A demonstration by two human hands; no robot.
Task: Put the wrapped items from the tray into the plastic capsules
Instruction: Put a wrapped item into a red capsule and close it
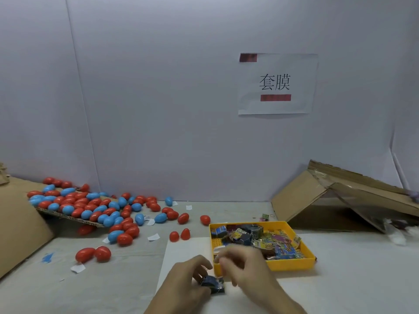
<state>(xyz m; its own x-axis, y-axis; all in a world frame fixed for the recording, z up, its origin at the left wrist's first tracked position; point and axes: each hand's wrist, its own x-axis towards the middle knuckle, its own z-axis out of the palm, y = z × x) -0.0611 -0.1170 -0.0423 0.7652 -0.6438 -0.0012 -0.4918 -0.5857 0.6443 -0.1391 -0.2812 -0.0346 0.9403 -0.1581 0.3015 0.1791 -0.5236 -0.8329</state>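
A yellow tray (292, 264) at centre right holds several wrapped items (254, 234) in dark blue and yellow packets. My left hand (188, 279) pinches a dark blue wrapped item (214, 284) just in front of the tray's near left corner. My right hand (247, 266) hovers over the same item, fingers curled and blurred; whether it touches the wrapper is unclear. An opened red capsule (180, 235), its two halves side by side, lies left of the tray. Another opened red capsule (94, 254) lies further left.
A heap of red and blue capsules (90, 207) spills off a cardboard flap at left. A collapsed cardboard box (340, 200) leans at back right. A white sheet (186, 252) lies under my hands. Small paper scraps (78, 268) dot the grey table.
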